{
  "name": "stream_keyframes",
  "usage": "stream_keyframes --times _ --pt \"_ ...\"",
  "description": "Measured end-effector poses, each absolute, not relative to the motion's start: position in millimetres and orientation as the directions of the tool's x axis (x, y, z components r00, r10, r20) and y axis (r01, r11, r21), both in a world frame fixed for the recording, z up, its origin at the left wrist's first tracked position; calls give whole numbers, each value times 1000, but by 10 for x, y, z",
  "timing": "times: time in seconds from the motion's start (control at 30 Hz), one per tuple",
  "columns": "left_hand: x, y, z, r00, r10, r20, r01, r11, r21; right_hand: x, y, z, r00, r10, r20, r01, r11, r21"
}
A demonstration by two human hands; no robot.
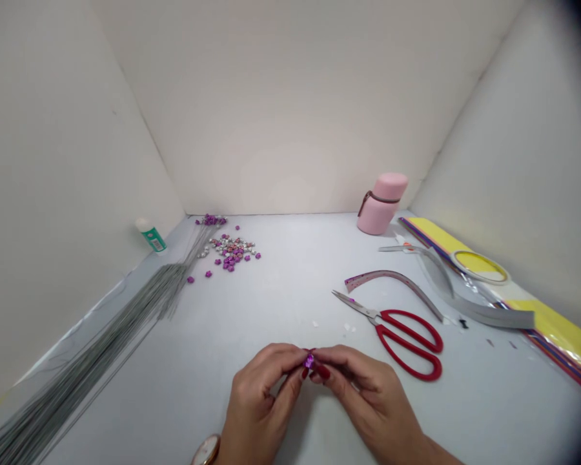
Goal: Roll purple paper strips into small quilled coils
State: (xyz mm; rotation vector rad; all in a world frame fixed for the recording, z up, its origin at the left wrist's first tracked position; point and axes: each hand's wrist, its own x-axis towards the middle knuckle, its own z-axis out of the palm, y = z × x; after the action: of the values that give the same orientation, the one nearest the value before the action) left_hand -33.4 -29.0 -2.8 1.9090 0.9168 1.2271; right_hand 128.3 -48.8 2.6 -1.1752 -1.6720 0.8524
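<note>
Both hands meet low in the head view. The left hand [260,397] and right hand [368,395] curl closed, their fingertips [319,371] pinching a small purple star bead [309,362] between them, a close, steady hold at the very tips. Just right of the hands lie red-handled scissors [409,345]. Beyond the scissors stands a pink flask [381,205]; to their right lies a stack of yellow paper [556,326]. Well left of them spread a long bundle of thin wire [101,349] and a scatter of purple and silver star beads [230,252].
</note>
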Motion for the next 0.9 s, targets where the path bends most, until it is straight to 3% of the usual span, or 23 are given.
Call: stream_keyframes --times 0.2,0.4,0.63,0.73,0.8,0.9 --pt "-331 -288 -10 304 849 431 191 -498 846 1289 -464 16 -152 962 226 390 269 -881" --pt "-344 -344 -53 300 839 454 288 -533 795 1301 -474 32 -179 941 286 438 336 -834" --pt "-350 -362 -76 282 743 607 416 -664 621 1290 -492 -11 -280 848 449 568 524 -635" --pt "-341 -362 -59 307 732 608 419 -677 605 1283 -499 -42 -293 824 485 603 553 -575" --pt "-335 -355 -56 292 752 590 430 -655 621 1283 -494 -38 -263 863 432 581 499 -643" --pt "-332 -333 -77 273 762 587 445 -641 626 1278 -470 -5 -181 956 231 432 289 -855"
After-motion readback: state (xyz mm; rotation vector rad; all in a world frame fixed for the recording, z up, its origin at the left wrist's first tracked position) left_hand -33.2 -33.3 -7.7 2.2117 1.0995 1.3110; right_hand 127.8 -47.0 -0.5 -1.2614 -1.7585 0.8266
